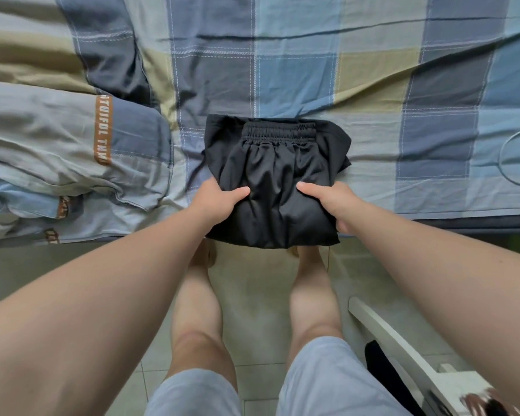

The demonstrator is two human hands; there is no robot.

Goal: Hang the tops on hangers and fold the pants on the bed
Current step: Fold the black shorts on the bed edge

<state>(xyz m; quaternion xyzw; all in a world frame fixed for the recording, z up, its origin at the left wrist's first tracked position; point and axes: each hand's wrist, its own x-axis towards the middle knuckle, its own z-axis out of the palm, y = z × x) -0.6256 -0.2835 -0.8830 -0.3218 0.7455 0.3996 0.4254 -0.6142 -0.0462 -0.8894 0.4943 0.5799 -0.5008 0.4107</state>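
Black pants [275,172] lie folded into a compact bundle at the near edge of the bed [373,85], elastic waistband on top and facing away from me. The bundle's near end hangs past the bed edge. My left hand [219,199] grips its left side, thumb on top and fingers underneath. My right hand [330,202] grips the right side the same way. No tops or hangers are visible.
A rolled checked quilt [57,151] with an orange lettered strip lies on the bed to the left. The checked sheet stretches away beyond the pants. A white chair frame [403,349] stands at the lower right on the tiled floor [252,295].
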